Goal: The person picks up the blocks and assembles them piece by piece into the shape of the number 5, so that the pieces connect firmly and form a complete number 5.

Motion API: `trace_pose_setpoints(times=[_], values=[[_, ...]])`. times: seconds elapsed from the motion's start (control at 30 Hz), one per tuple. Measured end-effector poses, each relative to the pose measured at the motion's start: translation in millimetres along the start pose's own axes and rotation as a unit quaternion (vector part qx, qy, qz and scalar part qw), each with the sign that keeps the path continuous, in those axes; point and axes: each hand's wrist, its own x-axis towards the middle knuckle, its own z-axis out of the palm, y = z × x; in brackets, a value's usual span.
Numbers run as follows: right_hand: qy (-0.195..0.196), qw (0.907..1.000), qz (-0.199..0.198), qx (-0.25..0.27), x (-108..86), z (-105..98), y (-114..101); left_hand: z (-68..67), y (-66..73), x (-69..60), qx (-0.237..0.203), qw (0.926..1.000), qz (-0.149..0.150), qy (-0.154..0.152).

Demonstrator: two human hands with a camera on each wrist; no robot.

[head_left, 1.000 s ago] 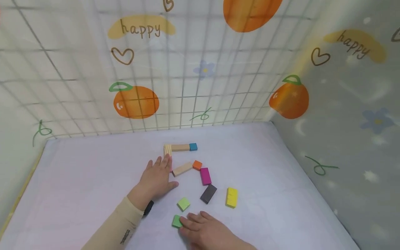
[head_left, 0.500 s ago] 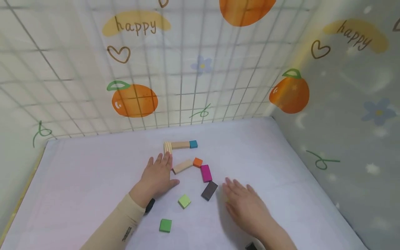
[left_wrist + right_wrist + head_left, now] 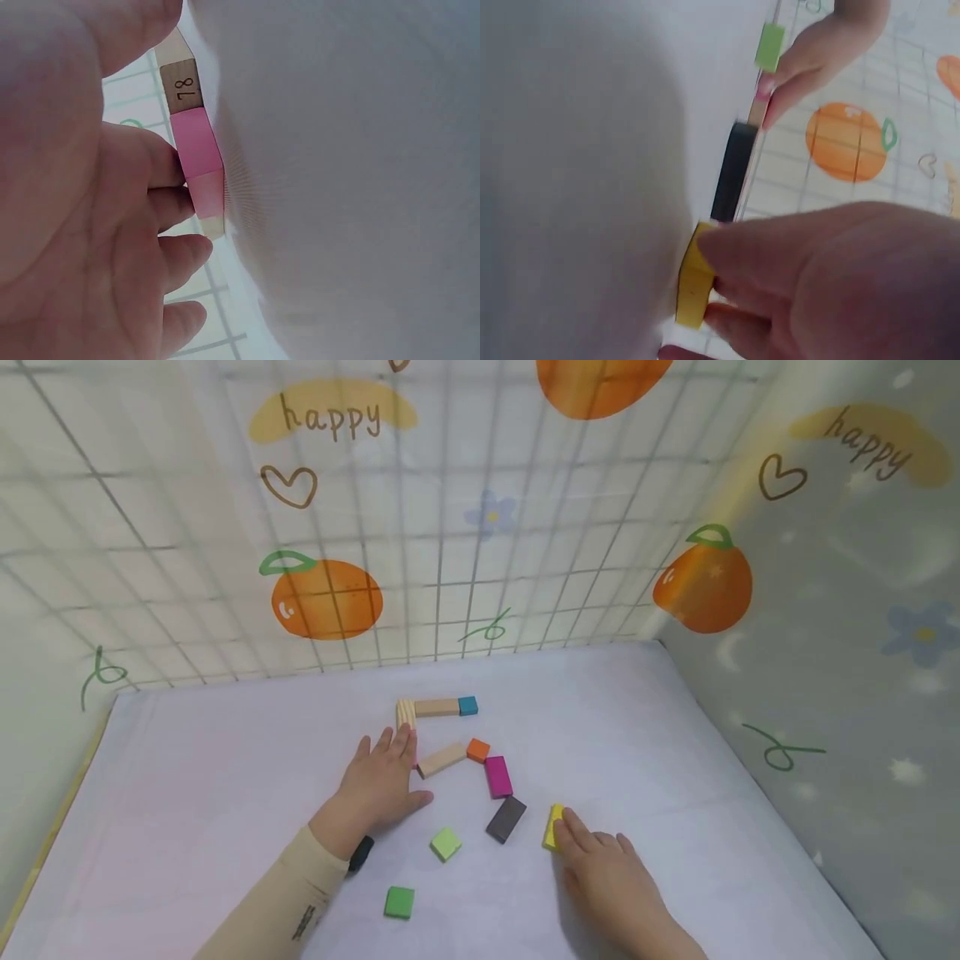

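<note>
In the head view my left hand (image 3: 373, 787) lies with fairly straight fingers. Its fingertips touch the pink block (image 3: 199, 146), which they partly cover from above. Behind that block stands a striped pale wooden block (image 3: 406, 714). Over on the right, my right hand (image 3: 615, 881) pinches a yellow block (image 3: 553, 828) between thumb and fingers; the right wrist view shows the thumb against one side of the yellow block (image 3: 694, 281). A dark grey block (image 3: 506, 819) lies just left of it, apart from it.
A bent line of blocks runs through a plain wooden block (image 3: 442, 760), an orange cube (image 3: 477, 750) and a magenta block (image 3: 498, 777). Farther back are another wooden block (image 3: 437, 707) and a blue block (image 3: 468, 705). Light green (image 3: 446, 844) and green (image 3: 400, 902) blocks lie nearer.
My right hand has left the green block, which now sits slightly farther left, and moved right to take hold of the yellow block. The left hand has stayed at the pink block.
</note>
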Motion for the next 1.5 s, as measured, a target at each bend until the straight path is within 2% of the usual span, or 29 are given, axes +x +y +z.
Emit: trace_pose_setpoints(times=[0.2, 0.6, 0.77, 0.9, 1.03, 1.13, 1.23, 1.4, 1.5], values=[[0.015, 0.9997, 0.008, -0.017, -2.8, 4, -20, 3.2, 0.6, 0.1, -0.004, 1.0000, 0.000, 0.000], [0.029, 0.9979, -0.046, -0.035, -13.8, 16, -61, 4.4, -0.4, -0.9, 0.004, 1.0000, -0.004, -0.001], [-0.015, 0.9959, -0.078, -0.045, -14.3, 15, -72, 2.8, -1.2, -3.0, -0.001, 1.0000, -0.007, 0.001], [-0.031, 0.9955, -0.084, -0.033, -12.7, 14, -74, 3.7, -1.4, -2.8, -0.001, 1.0000, -0.009, 0.001], [0.001, 0.9973, -0.073, -0.012, -13.4, 12, -70, 4.0, -0.3, -1.1, -0.001, 1.0000, -0.009, 0.000], [0.040, 0.9978, -0.052, 0.001, -13.6, 11, -64, 2.9, 0.9, 0.0, -0.002, 1.0000, -0.008, 0.000], [0.056, 0.9975, -0.042, 0.008, -13.5, 9, -59, 2.3, 1.2, 0.8, -0.002, 1.0000, -0.008, 0.001], [0.052, 0.9964, -0.066, 0.006, -12.6, 11, -55, 1.0, 1.6, -0.3, -0.006, 0.9999, -0.007, 0.004], [0.036, 0.9961, -0.080, 0.005, -11.8, 13, -57, 1.1, 1.8, -0.9, -0.006, 0.9999, -0.009, 0.003]])
